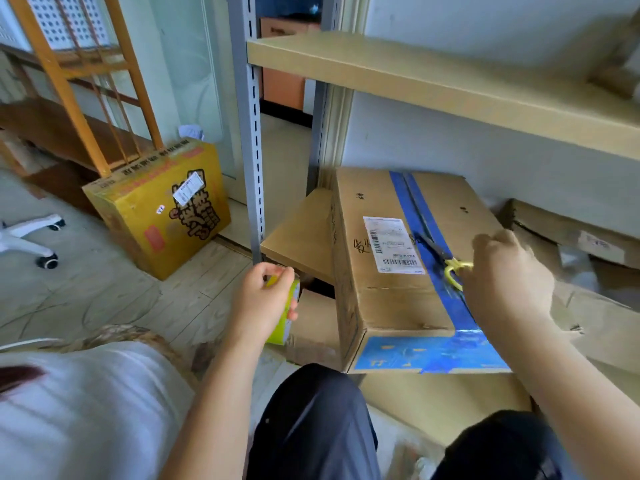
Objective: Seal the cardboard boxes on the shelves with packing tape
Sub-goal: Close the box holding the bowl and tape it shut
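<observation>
The cardboard box (398,251) sits on the lower shelf (301,233), directly under the right hand and to the right of the left hand. It is plain brown corrugated board, rectangular, slightly dented along its front edge, with a white shipping label (391,244) on top. A strip of glossy blue packing tape (420,216) runs along the top seam and down onto the front face, where it spreads into a wider, wrinkled blue patch.

The right hand (502,275) is curled closed around the yellow loop handles of a pair of scissors (441,256); the dark blades point away from the hand along the taped seam, lying on or just above the tape, and I cannot tell which. The label is just left of the blades.

The left hand (266,299) hangs off the box's left side, near its front corner but not touching it, fingers curled around a yellow-green roll of tape (289,306), thumb and fingertips pinched at its upper edge.

Beyond the right hand, more flattened and opened brown cartons (571,233) lie on the same shelf. Above is a pale wooden shelf board (433,77) on grey perforated metal uprights (251,133). Far left of the left hand, a yellow printed carton (156,209) stands on the floor against an orange wooden frame (69,84), with the white base of a wheeled chair (31,240) nearby.
</observation>
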Tool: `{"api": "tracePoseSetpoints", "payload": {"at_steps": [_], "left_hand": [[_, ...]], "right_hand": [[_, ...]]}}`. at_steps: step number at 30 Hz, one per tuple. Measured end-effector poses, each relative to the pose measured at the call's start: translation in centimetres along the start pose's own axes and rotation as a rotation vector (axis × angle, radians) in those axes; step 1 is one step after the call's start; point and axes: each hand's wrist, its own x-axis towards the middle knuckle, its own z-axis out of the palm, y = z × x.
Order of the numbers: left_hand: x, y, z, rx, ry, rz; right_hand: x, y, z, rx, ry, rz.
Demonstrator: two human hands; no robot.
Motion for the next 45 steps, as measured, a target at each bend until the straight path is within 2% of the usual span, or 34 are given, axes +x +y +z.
{"api": "tracePoseSetpoints", "payload": {"at_steps": [1, 2, 4, 6, 8, 10, 12, 15, 20, 24, 27, 29, 31, 33, 36, 39, 41, 45], "left_hand": [[-0.5, 0.2, 0.0, -0.034, 0.020, 0.006], [-1.0, 0.3, 0.2, -0.066, 0.037, 0.011], [-2.1, 0.4, 0.7, -0.110, 0.067, 0.020], [-3.1, 0.2, 1.5, -0.133, 0.089, 0.010], [-3.9, -0.3, 2.0, -0.125, 0.104, -0.014], [-4.4, -0.7, 2.2, -0.110, 0.110, -0.032], [-4.7, -0.8, 2.0, -0.096, 0.118, -0.034], [-4.8, -0.4, 1.5, -0.125, 0.129, 0.000], [-4.8, 0.4, 1.5, -0.189, 0.087, 0.044], [-5.4, 1.8, 1.5, -0.234, 0.043, 0.126], [-6.0, 3.5, 1.4, -0.321, -0.067, 0.190], [-6.8, 5.5, 1.6, -0.339, -0.169, 0.261], [-7.5, 7.7, 2.0, -0.286, -0.237, 0.335], [-8.0, 9.8, 2.4, -0.255, -0.329, 0.397], [-8.2, 12.6, 2.8, -0.169, -0.403, 0.416], [-7.8, 15.1, 3.4, -0.087, -0.455, 0.444], [-6.8, 16.8, 3.8, -0.101, -0.443, 0.432], [-3.1, 20.3, 4.9, -0.019, -0.333, 0.335]], "right_hand": [[-1.0, -0.8, -0.2, 0.093, 0.091, -0.046], [-2.4, -2.1, -0.3, 0.153, 0.104, -0.102], [-5.7, -5.5, 0.9, 0.183, -0.067, -0.129], [-7.2, -8.8, 2.9, 0.089, -0.261, -0.069], [-6.6, -11.1, 3.8, 0.076, -0.374, 0.050], [-5.5, -12.8, 4.0, 0.151, -0.402, 0.176], [-5.9, -13.6, 4.8, 0.206, -0.328, 0.151], [-7.4, -12.9, 6.3, 0.266, -0.159, -0.016], [-8.0, -12.0, 7.5, 0.313, -0.048, -0.105], [-7.1, -11.1, 6.5, 0.339, -0.049, -0.173], [-5.9, -8.9, 4.2, 0.621, -0.110, -0.177], [-5.1, -7.1, 0.6, 0.963, -0.160, -0.172], [-4.3, -5.9, -3.2, 1.098, -0.113, -0.261], [-3.4, -5.5, -5.3, 1.056, -0.063, -0.310], [-1.9, -5.2, -7.3, 0.936, 0.081, -0.182], [-0.6, -5.2, -9.4, 0.709, 0.134, -0.129], [0.3, -5.5, -10.5, 0.607, 0.207, -0.184], [4.4, -6.0, -12.3, 0.629, 0.375, -0.300]]}}
